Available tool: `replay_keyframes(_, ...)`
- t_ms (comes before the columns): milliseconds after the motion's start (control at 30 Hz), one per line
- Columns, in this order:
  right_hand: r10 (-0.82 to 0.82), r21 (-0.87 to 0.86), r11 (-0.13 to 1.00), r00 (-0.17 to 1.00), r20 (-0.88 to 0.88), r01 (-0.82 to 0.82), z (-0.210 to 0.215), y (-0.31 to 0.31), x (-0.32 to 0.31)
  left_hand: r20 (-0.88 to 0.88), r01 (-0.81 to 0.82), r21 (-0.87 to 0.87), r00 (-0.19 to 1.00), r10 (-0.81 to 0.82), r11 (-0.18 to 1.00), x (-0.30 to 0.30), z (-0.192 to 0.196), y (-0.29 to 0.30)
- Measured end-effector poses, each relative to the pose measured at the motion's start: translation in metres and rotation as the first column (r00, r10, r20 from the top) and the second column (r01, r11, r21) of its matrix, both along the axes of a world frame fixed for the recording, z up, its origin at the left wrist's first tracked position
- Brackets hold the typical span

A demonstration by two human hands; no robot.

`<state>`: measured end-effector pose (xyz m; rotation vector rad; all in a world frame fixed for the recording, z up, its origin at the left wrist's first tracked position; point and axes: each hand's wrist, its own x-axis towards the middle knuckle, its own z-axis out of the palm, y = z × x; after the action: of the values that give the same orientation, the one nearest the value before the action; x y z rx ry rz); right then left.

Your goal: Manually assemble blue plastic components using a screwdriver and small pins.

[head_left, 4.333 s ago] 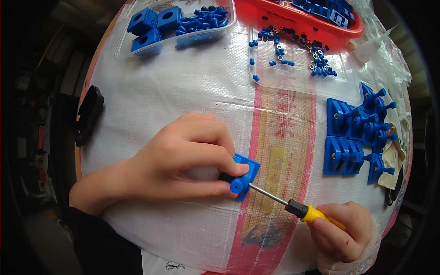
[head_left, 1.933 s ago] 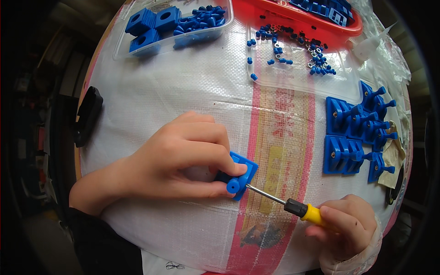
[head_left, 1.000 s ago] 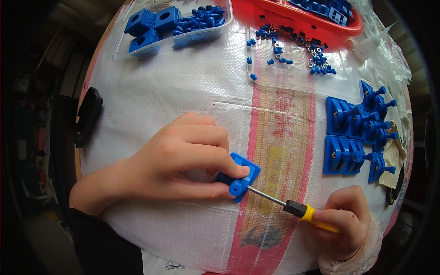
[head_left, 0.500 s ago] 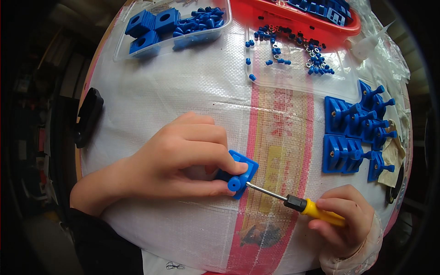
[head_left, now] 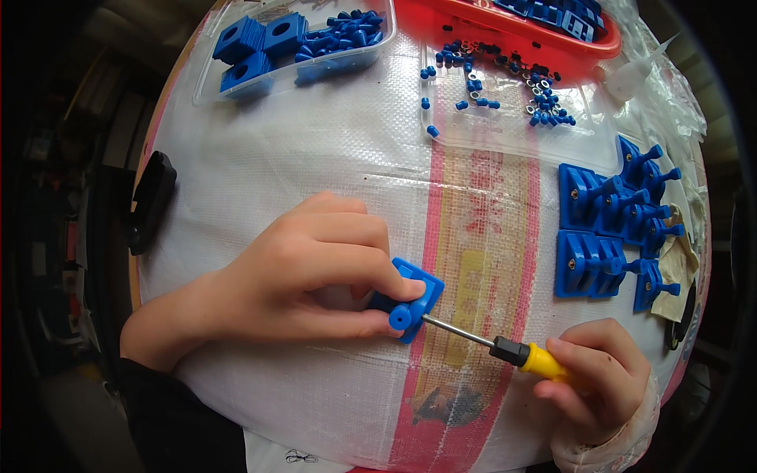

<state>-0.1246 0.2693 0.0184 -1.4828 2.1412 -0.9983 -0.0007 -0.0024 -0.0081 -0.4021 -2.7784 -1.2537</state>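
Note:
With thumb and fingers closed, my left hand [head_left: 319, 264] pins a blue plastic part [head_left: 430, 290] against the table. This part has a flat square base and a round-ended knob that points toward me. My right hand [head_left: 603, 374] is wrapped round the yellow handle of a screwdriver [head_left: 544, 363] with a black collar. Its metal shaft slants up and left, and the tip touches the side of the blue part beside the knob. Whatever screw sits under the tip is too small to make out.
Similar blue assemblies [head_left: 579, 197] stand grouped at the right. A clear tub [head_left: 296, 83] of square blue plates and pegs is far left. A clear lid [head_left: 512, 150] carries small blue caps and rings, before a red tray [head_left: 544, 43]. A black object [head_left: 152, 202] lies at the left edge.
The fingers of my right hand have shifted slightly on the screwdriver handle. My left hand and the blue part stay almost in place.

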Motion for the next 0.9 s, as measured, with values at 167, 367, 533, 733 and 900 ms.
replay_keyframes(167,0.109,0.043,0.993,0.994,0.002,-0.109,0.004,-0.005,-0.009,-0.003,0.008,-0.001,1.0,-0.008,1.0,-0.001,0.001,0.001)
replay_keyframes(367,0.065,0.036,0.997,0.998,0.012,-0.066,-0.001,-0.002,-0.004,0.0,-0.026,0.05,1.0,0.026,0.998,0.0,0.001,0.002)
replay_keyframes(533,0.005,0.008,1.0,1.0,-0.028,-0.005,-0.001,-0.001,0.004,-0.018,0.004,0.038,1.0,-0.003,0.999,-0.002,0.0,0.001)
replay_keyframes(733,-0.046,0.006,0.999,0.995,-0.086,0.047,-0.004,-0.005,0.01,-0.021,-0.001,0.016,1.0,0.001,1.0,-0.001,0.0,0.0)
replay_keyframes(900,-0.054,-0.013,0.998,0.998,-0.036,0.053,-0.004,-0.005,0.012,-0.007,-0.01,0.029,1.0,0.01,1.0,0.0,0.0,0.0)
